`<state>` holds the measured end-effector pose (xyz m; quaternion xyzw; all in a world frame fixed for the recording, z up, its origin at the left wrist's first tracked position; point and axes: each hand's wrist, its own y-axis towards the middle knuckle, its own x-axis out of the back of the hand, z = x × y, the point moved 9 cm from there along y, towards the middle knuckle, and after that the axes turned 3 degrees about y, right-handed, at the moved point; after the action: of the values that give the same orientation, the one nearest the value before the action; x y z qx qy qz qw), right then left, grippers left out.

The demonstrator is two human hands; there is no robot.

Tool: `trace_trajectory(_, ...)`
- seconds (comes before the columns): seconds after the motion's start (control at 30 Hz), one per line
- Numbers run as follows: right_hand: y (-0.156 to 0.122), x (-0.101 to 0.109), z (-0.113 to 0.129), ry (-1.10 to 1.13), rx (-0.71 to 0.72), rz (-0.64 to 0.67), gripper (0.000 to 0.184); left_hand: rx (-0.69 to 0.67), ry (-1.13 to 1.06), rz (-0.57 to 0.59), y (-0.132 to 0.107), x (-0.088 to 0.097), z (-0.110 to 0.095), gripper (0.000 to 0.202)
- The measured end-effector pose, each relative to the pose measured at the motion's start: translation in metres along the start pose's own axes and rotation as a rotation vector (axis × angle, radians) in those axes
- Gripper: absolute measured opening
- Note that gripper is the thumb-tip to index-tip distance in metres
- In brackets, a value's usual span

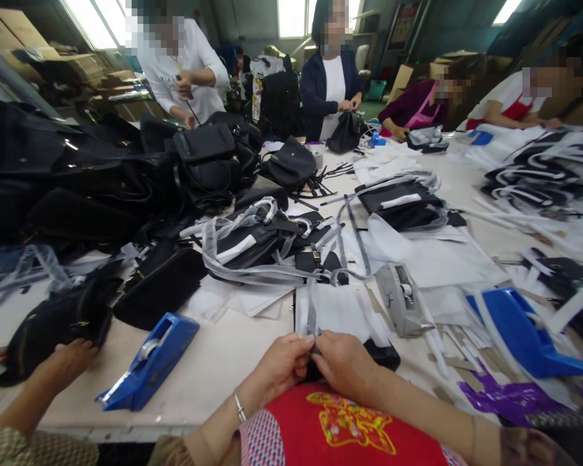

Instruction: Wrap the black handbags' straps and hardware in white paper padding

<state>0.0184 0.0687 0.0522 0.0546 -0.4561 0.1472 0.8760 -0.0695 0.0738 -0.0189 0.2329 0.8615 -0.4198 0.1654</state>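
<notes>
Close in front of my red apron, my left hand [284, 362] and my right hand [342, 362] meet with fingers closed. Between their fingertips they pinch the lower end of a strap wrapped in clear plastic [311, 310]. Beneath it lies a black bag [383, 355], mostly covered by a white sheet [337, 304]. A small black buckled piece [315, 260] sits just beyond the sheet. To the right of my hands stands a grey tape dispenser [401, 301]; a blue tape dispenser [150, 362] lies to the left. My fingertips partly hide the strap's end.
Plastic-wrapped bags [247, 243] and stacked white sheets [447, 259] spread over the table [233, 349]. Black bags [78, 168] are heaped at left. Another blue dispenser [519, 330] is at right. A neighbour's hand [72, 359] touches a black bag at left; several co-workers stand opposite.
</notes>
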Motion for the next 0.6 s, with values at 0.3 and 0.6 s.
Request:
trace_trajectory(0.3,0.09,0.061,-0.078,-0.064,0.066,0.087,0.025,-0.364,1.034,-0.29,-0.024,0.023,-0.099,0.029)
trace_trajectory(0.6,0.172,-0.014,-0.128,-0.251,0.313,0.54,0.048,-0.479,2.061,-0.501,-0.042,-0.009,-0.119,0.02)
